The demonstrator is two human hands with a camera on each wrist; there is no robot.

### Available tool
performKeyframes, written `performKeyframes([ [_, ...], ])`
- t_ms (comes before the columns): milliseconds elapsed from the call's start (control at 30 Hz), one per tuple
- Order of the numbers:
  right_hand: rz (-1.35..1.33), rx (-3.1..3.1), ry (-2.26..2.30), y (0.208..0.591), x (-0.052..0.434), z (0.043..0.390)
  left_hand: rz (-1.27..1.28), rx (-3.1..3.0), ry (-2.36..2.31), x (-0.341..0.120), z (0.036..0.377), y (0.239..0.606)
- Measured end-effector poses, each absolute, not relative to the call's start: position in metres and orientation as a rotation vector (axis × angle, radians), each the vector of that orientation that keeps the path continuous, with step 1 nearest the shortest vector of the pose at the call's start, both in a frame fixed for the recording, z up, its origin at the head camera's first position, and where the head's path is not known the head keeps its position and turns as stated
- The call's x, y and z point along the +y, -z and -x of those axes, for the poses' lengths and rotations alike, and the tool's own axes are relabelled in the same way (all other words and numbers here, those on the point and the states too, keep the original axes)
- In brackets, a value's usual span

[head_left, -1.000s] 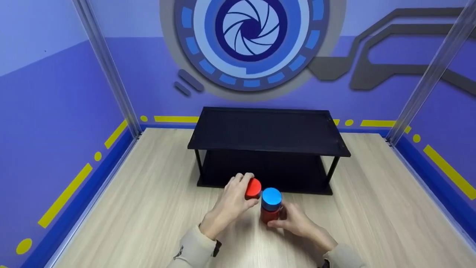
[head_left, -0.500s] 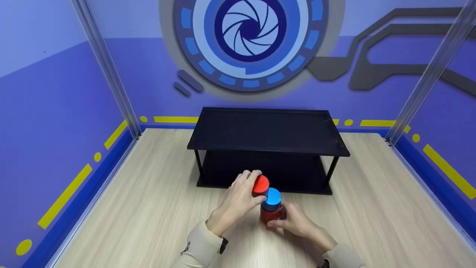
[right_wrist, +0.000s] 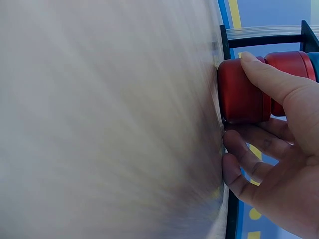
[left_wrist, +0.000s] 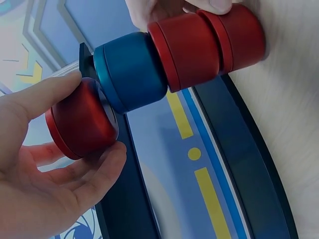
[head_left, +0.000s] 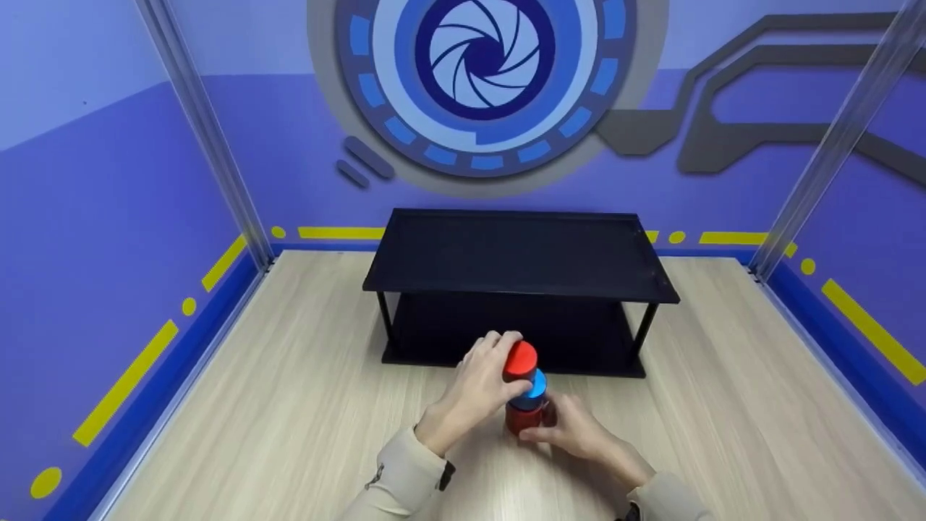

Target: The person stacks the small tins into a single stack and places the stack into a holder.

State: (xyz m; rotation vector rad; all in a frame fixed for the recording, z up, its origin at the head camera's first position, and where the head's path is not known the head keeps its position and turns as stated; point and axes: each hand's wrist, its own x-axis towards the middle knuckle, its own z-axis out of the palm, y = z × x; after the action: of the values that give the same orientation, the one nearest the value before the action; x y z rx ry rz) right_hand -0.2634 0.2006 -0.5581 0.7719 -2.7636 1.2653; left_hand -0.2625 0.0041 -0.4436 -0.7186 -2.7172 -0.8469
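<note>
A small stack stands on the wooden floor: a blue cylinder (head_left: 535,391) on top of two red cylinders (head_left: 526,418). My right hand (head_left: 563,428) grips the lowest red cylinder (right_wrist: 242,92) with thumb and fingers. My left hand (head_left: 483,378) pinches another red cylinder (head_left: 520,359) between thumb and fingers. It holds the piece tilted at the blue one's top, offset to one side. In the left wrist view the held red cylinder (left_wrist: 82,120) meets the edge of the blue cylinder (left_wrist: 130,71), with the red pair (left_wrist: 199,42) beyond.
A black two-tier rack (head_left: 517,255) stands just behind the stack, its top shelf bare. Blue walls with yellow stripes close the wooden floor (head_left: 289,405) on three sides, and metal posts (head_left: 210,137) stand at the back corners.
My left hand has carried the red cylinder right and up, from beside the blue cylinder to over its top. The right hand and the stack have stayed put.
</note>
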Motion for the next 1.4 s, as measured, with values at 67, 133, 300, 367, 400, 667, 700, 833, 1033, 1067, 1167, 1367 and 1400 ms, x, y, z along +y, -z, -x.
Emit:
performKeyframes([
  [67,-0.774,-2.762,-1.271,0.558,0.201,0.264,0.725,-2.716,0.837,0.006,0.263,0.444],
  [133,-0.774,-2.760,-1.280,0.558,0.201,0.264,0.737,-2.708,0.827,0.009,0.263,0.445],
  [300,-0.780,-2.751,-1.300,0.559,0.200,0.266,0.755,-2.695,0.808,0.012,0.263,0.446],
  [367,-0.789,-2.739,-1.300,0.559,0.200,0.266,0.760,-2.692,0.812,0.013,0.263,0.446],
  [400,-0.790,-2.736,-1.299,0.559,0.200,0.266,0.762,-2.690,0.813,0.013,0.263,0.446],
  [667,-0.789,-2.721,-1.296,0.559,0.200,0.267,0.778,-2.680,0.813,0.015,0.263,0.447],
  [700,-0.789,-2.721,-1.295,0.559,0.200,0.267,0.778,-2.681,0.814,0.015,0.263,0.447],
  [833,-0.788,-2.720,-1.270,0.560,0.200,0.267,0.777,-2.691,0.827,0.016,0.263,0.448],
  [1033,-0.794,-2.702,-1.236,0.560,0.200,0.267,0.783,-2.682,0.842,0.017,0.263,0.454],
  [1067,-0.791,-2.701,-1.231,0.560,0.200,0.267,0.784,-2.677,0.843,0.017,0.263,0.454],
  [1167,-0.782,-2.708,-1.241,0.560,0.200,0.267,0.786,-2.663,0.856,0.017,0.263,0.456],
  [1367,-0.774,-2.732,-1.308,0.560,0.200,0.266,0.787,-2.672,0.907,0.016,0.262,0.459],
  [1400,-0.777,-2.732,-1.313,0.560,0.200,0.265,0.789,-2.673,0.915,0.016,0.262,0.460],
])
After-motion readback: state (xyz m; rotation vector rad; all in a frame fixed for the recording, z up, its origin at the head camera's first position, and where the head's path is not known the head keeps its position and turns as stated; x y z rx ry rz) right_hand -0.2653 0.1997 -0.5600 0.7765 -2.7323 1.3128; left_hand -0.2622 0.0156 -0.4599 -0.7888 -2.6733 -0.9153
